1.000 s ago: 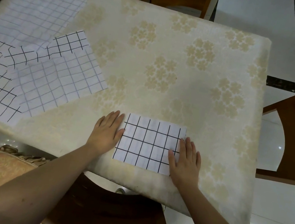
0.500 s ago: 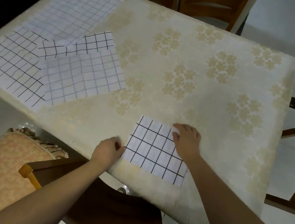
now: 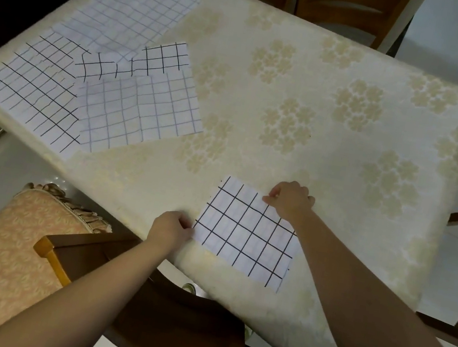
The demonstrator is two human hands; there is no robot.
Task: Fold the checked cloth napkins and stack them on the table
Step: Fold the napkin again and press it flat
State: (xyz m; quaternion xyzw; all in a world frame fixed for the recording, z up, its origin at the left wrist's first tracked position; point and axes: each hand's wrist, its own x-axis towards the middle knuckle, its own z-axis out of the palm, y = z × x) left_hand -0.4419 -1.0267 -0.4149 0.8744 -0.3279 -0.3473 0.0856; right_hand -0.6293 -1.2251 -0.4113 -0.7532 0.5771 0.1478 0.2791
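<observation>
Folded napkin point(image 3: 245, 232) lying flat near the front edge of the table point(image 3: 309, 102), long side running from near-left up to far-right corner area, a bit slanted. Left hand point(image 3: 171, 229) at the near-left corner, fingers curled and pinching that corner, or so it seems, since the fingertips hide under the hand. Right hand point(image 3: 289, 201) at the far top edge, fingers curled, pinching the cloth there. Napkin between both hands, right hand farther away, left hand closer. Still unfolded napkins point(image 3: 101, 76) spread in a loose pile well apart at the far left, nearer the left hand.
</observation>
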